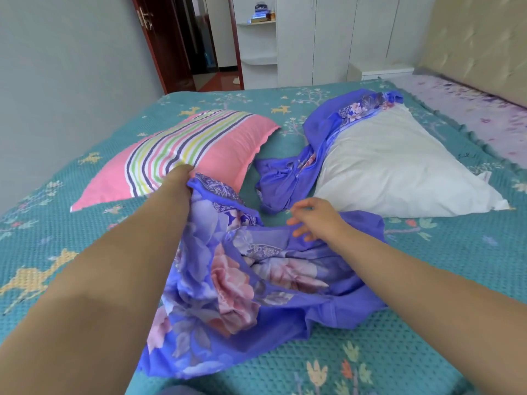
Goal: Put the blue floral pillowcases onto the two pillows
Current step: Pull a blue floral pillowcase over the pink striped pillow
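Note:
A pink striped pillow (pixel 199 149) lies at the left of the bed, a white pillow (pixel 399 172) at the right. One blue floral pillowcase (pixel 228 286) is crumpled in front of me. My left hand (pixel 182 175) is curled over, fingers hidden, and grips its lifted hem at the near edge of the pink pillow. Fingers spread and relaxed, my right hand (pixel 312 220) hovers over the same pillowcase and holds nothing. A second blue floral pillowcase (pixel 322 138) is bunched along the white pillow's left side and covers its far corner.
All this lies on a teal bedspread (pixel 427 280) with deer and tree patterns. A padded headboard (pixel 479 47) stands at the right, a white wardrobe (pixel 328 38) and corner shelves at the back, and an open dark red door (pixel 159 44) at the back left.

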A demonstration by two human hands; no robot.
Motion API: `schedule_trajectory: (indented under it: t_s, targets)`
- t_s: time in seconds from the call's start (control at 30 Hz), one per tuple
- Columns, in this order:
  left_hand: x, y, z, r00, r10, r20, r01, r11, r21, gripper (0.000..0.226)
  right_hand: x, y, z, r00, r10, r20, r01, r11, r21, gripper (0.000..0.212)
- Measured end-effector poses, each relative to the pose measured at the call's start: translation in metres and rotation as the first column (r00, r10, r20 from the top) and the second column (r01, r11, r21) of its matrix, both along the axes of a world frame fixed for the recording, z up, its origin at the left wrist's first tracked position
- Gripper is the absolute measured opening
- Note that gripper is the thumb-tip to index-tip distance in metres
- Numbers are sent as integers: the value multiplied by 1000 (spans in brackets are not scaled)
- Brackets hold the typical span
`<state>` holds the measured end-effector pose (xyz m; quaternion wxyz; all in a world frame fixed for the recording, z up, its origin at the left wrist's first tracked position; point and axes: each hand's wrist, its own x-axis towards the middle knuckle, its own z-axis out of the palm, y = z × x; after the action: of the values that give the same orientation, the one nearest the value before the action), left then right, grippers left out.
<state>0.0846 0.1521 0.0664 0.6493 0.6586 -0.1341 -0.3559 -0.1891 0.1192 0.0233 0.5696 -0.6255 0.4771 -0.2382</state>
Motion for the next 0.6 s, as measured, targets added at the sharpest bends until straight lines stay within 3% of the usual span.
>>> schedule_trajectory:
  t_s: [0.07, 0.13, 0.27, 0.37, 0.47, 0.53, 0.6]
  targets:
    - [-3, -10, 13, 1000, -9, 13, 9, 999, -39, 22, 9, -9, 12, 981, -51, 185, 35, 995, 93, 20]
    - [-10, -17, 25, 1000, 24, -4, -24, 990, -136, 12, 17, -15, 22, 933, -52, 356, -38, 970, 240, 23]
    - [-37, -17, 52, 999, -42, -25, 30, 931, -364, 20, 38, -35, 36, 834, -99, 543, -208, 855, 475, 89]
    - [-65, 0, 71, 991, -136, 8, 125, 879, -461, 15, 44, -41, 62, 746, -127, 654, -311, 801, 511, 107]
    - [-95, 18, 88, 963, -263, 63, 254, 796, -549, 24, 39, -28, 99, 565, -72, 822, -451, 807, 381, 85]
    - [-110, 27, 97, 937, -344, 64, 313, 739, -597, 37, 30, -16, 123, 549, -110, 828, -323, 886, 332, 49]
    - [-122, 34, 101, 911, -408, 66, 354, 689, -633, 50, 17, -9, 133, 570, -175, 802, -151, 938, 312, 33]
